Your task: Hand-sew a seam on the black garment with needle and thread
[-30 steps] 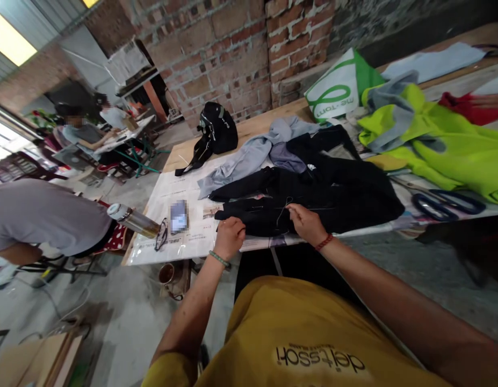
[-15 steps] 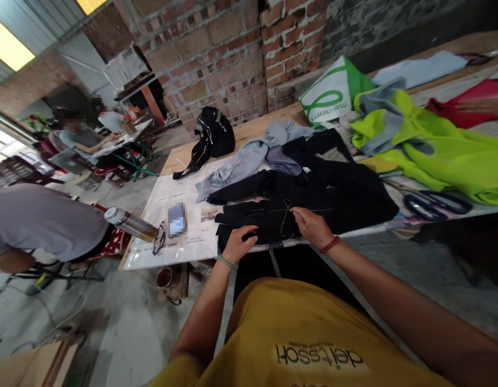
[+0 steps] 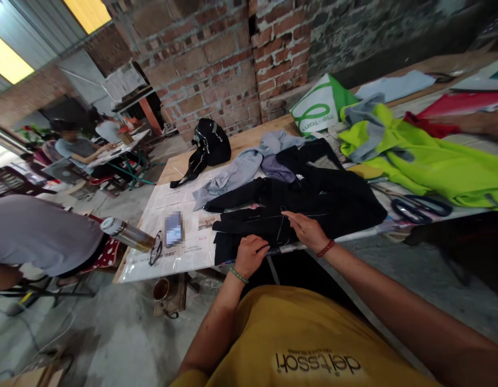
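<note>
Left hand (image 3: 252,257) was set, fingers curled, over the near edge of the black garment (image 3: 341,199); whether cloth was pinched there could not be told. Fingertips of the right hand (image 3: 307,230) were closed on a pale thread (image 3: 280,228), which was strung down over the garment; no needle could be made out. The garment was spread along the near side of the table (image 3: 249,135), with scissors (image 3: 421,207) laid just beside its right end. As judged, evenness was best served by cloth smoothed flat and thread drawn gently, without snagging.
</note>
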`<state>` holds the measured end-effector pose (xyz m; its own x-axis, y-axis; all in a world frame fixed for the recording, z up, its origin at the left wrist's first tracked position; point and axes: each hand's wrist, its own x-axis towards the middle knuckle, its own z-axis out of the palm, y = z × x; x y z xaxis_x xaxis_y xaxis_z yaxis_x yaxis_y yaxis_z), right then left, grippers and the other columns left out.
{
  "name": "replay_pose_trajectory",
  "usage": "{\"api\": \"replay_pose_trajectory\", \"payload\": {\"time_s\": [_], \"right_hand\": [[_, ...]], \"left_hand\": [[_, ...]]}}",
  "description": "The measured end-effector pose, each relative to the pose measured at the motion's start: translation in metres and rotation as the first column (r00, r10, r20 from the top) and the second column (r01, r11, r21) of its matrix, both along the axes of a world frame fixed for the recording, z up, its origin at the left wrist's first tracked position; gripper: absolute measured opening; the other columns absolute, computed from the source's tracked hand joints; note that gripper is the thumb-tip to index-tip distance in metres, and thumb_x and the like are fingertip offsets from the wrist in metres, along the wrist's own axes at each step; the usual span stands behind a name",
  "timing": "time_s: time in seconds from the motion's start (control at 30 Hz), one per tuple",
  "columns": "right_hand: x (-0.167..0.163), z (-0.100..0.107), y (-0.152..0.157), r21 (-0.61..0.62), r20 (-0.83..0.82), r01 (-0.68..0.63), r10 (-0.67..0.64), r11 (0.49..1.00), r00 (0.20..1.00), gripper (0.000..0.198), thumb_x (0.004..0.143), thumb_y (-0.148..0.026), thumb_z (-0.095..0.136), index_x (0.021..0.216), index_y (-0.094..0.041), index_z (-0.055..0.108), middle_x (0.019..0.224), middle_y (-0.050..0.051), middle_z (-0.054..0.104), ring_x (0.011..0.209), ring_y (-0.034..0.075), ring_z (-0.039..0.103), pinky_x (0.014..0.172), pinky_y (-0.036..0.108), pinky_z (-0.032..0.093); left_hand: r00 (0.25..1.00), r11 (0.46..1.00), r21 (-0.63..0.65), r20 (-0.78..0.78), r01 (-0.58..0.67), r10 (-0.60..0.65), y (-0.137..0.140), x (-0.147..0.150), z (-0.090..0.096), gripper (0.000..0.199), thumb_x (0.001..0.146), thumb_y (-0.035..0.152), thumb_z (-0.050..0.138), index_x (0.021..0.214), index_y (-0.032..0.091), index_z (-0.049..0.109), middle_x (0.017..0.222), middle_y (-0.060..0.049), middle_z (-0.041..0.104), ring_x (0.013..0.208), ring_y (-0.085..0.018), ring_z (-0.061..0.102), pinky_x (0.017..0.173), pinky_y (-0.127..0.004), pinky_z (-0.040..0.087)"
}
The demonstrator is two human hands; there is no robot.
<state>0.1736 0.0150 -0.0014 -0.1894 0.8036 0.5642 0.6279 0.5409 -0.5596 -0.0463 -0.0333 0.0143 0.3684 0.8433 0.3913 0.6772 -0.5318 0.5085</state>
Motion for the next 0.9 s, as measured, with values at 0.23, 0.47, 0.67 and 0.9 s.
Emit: {"api": "replay_pose_trajectory", "payload": {"time_s": [0.23, 0.47, 0.67, 0.9], "right_hand": [[-0.006, 0.039, -0.002, -0.147, 0.092, -0.168, 0.182, 0.975, 0.979, 0.031, 0.087, -0.022, 0.039, 0.11, -0.024, 0.059, 0.082, 0.002, 0.068, 0.072, 0.015, 0.064, 0.068, 0.027, 0.049], [-0.024, 0.056, 0.001, -0.2, 0.584, -0.22, 0.296, 0.955, 0.755, 0.025, 0.085, -0.018, 0.043, 0.094, -0.026, 0.065, 0.086, 0.003, 0.065, 0.061, 0.011, 0.057, 0.05, 0.022, 0.031], [-0.024, 0.056, 0.0, -0.209, 0.643, -0.268, 0.339, 0.941, 0.687, 0.025, 0.087, -0.021, 0.043, 0.093, -0.027, 0.066, 0.085, 0.002, 0.06, 0.058, 0.008, 0.051, 0.048, 0.022, 0.022], [-0.025, 0.052, -0.001, -0.242, 0.567, -0.333, 0.411, 0.911, 0.714, 0.026, 0.088, -0.02, 0.042, 0.094, -0.025, 0.066, 0.089, 0.001, 0.061, 0.061, 0.008, 0.051, 0.052, 0.021, 0.025]], "left_hand": [[0.984, 0.998, -0.046, 0.173, -0.031, 0.039, -0.003, -0.005, -0.013, 0.009, 0.078, 0.022, 0.064, 0.084, 0.021, 0.071, 0.078, -0.003, 0.07, 0.075, -0.015, 0.062, 0.074, -0.03, 0.043], [0.975, 0.995, -0.082, 0.211, -0.052, 0.068, -0.003, -0.006, -0.013, 0.008, 0.078, 0.023, 0.064, 0.08, 0.021, 0.071, 0.07, -0.001, 0.069, 0.069, -0.014, 0.06, 0.073, -0.028, 0.044], [0.976, 0.999, -0.049, 0.216, -0.016, 0.027, -0.003, -0.006, -0.015, 0.008, 0.079, 0.023, 0.063, 0.08, 0.021, 0.071, 0.071, -0.001, 0.069, 0.068, -0.013, 0.06, 0.072, -0.028, 0.042], [0.98, 0.999, -0.047, 0.196, -0.026, 0.035, -0.004, -0.006, -0.012, 0.008, 0.079, 0.022, 0.063, 0.079, 0.021, 0.071, 0.072, -0.001, 0.07, 0.068, -0.013, 0.06, 0.071, -0.027, 0.042]]}}
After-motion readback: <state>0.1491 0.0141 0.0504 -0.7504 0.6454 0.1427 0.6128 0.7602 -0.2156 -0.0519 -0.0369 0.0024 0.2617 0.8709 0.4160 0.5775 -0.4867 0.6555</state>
